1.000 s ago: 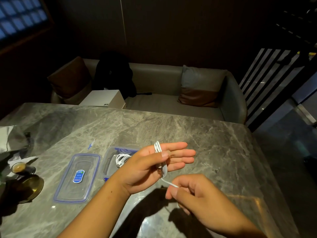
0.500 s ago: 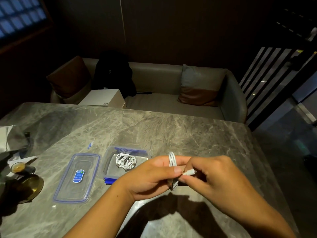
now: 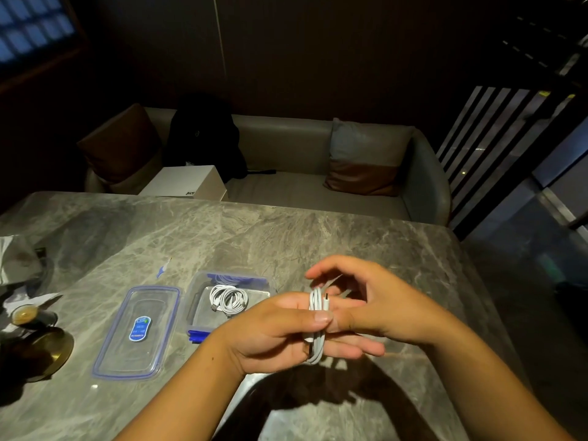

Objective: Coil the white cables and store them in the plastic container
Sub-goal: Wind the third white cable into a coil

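A white cable (image 3: 316,326) is wound in loops around the fingers of my left hand (image 3: 280,332), with the thumb pressed on the loops. Its plug end sticks up beside the coil. My right hand (image 3: 369,300) hovers just right of the coil with fingers spread and curved, its thumb near the plug; it grips nothing that I can see. The clear plastic container (image 3: 197,300) with blue clips stands open to the left of my hands. Inside it lie coiled white cables (image 3: 227,297).
The container's lid (image 3: 136,332) lies flat left of the container on the grey marble table (image 3: 254,237). A brass dish (image 3: 47,351) and a small cup (image 3: 24,315) sit at the left edge. A sofa with cushions and a white box stands behind the table.
My right hand brought the cable's loose end up to the coil, then let go and spread its fingers. My left hand stayed wrapped in the loops and lowered slightly.
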`<state>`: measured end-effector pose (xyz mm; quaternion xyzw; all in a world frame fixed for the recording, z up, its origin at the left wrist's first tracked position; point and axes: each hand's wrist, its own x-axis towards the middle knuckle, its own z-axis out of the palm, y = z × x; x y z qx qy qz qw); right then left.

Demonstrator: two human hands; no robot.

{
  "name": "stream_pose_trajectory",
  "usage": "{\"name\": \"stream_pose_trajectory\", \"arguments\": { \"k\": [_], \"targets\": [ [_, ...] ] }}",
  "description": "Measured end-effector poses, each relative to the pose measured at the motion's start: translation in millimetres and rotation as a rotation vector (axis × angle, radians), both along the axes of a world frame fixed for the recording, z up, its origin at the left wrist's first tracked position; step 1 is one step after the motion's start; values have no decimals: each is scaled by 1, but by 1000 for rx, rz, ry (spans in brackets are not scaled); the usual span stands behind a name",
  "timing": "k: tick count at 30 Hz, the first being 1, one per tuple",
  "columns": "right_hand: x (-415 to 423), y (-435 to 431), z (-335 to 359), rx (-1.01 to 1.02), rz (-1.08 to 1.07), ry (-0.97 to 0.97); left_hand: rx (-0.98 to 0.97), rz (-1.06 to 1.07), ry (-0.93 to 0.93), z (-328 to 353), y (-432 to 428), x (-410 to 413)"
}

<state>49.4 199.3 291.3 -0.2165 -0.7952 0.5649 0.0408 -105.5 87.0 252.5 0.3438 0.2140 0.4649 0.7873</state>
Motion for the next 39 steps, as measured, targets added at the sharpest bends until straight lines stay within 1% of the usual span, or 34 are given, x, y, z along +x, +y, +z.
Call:
{"name": "stream_pose_trajectory", "arguments": {
  "k": [3, 7, 9, 11, 13, 15, 17, 21, 24, 30, 34, 36, 39],
  "targets": [
    [-2, -7, -14, -214, 0, 94, -2, -34, 1, -2, 0, -2],
    [-2, -18, -30, -288, -78, 117, 2, -78, 1, -8, -5, -5],
    [0, -20, -32, -291, -101, 112, 12, -75, 9, -10, -7, -2],
    [0, -23, -31, -286, -110, 108, 7, -58, -25, -12, -9, 1],
    [0, -26, -32, -354, -130, 114, 7, -39, -49, -14, -9, 2],
    [-2, -28, -33, -449, -166, 119, 4, 4, -19, -15, -8, 4],
    [-3, -27, -33, -472, -203, 118, -7, 67, 28, -16, -6, 6],
    [-2, -24, -33, -447, -178, 139, -37, 137, 88, -19, -4, 9],
    [1, -23, -35, -427, -154, 144, -57, 146, 108, -19, -5, 9],
    [4, -22, -38, -230, -188, 82, -73, 117, 157, -25, -2, 9],
    [7, -23, -40, -160, -207, 46, -79, 95, 208, -31, -3, 10],
    [8, -23, -40, -116, -210, 24, -91, 112, 183, -31, -3, 13],
    [8, -22, -44, -68, -250, 7, -127, 197, 140, -32, -3, 19]
  ]
}}
